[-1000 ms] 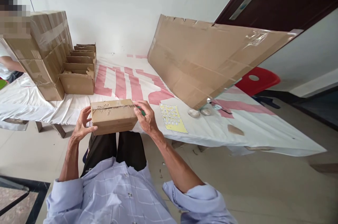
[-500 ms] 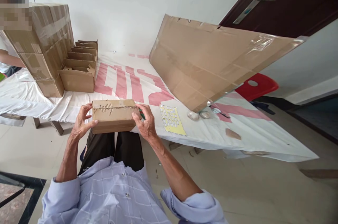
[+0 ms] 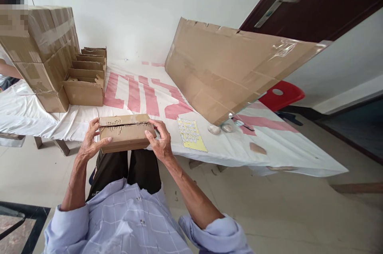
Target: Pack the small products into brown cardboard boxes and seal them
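Observation:
A small brown cardboard box (image 3: 127, 139) sits at the front edge of the table, just above my lap. A ragged, torn-looking seam runs along its top, with a thin dark gap between the flaps. My left hand (image 3: 91, 142) grips its left end, the thumb on the front face. At the right end, my right hand (image 3: 161, 140) holds it with the thumb on the front and the fingers on the far side. What is inside the box is hidden. Right of my right hand lies a yellow sheet (image 3: 196, 145) bearing many small white pieces.
Taped cartons (image 3: 44, 46) are stacked at left, beside a row of open cardboard boxes (image 3: 83, 93). A large cardboard panel (image 3: 221, 66) leans at right, with tape rolls (image 3: 214, 129) near its base. Behind it stands a red chair (image 3: 284, 96). Another person's arm (image 3: 8, 70) shows at far left.
The gap along the box's top seam is wider and the front face is tilted more toward me. Both hands keep their places on it. The whole view has shifted slightly.

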Demonstrator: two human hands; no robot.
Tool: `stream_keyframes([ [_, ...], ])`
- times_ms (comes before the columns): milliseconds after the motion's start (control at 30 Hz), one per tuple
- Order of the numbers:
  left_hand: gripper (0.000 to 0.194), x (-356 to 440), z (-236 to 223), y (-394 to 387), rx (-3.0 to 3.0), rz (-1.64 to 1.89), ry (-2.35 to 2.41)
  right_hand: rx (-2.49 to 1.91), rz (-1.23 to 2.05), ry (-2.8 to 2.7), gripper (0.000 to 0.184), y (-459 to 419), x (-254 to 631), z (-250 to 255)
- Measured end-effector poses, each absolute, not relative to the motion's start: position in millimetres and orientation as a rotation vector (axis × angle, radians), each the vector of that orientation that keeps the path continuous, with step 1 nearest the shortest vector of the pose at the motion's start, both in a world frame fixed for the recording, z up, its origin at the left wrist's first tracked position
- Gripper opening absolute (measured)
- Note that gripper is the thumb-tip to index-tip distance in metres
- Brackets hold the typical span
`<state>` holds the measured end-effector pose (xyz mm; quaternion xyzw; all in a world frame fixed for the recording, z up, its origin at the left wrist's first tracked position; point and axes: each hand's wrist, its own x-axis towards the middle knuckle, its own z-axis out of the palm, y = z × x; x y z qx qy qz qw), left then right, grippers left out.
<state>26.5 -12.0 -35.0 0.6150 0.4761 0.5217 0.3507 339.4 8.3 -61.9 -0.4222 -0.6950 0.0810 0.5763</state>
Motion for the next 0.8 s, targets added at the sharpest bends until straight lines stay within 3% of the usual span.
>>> stream_keyframes([
  [800, 0.064, 13, -44, -20, 1.88, 1.304, 1.193, -0.907, 0.219, -1.628, 0.035, 6, 334, -60],
])
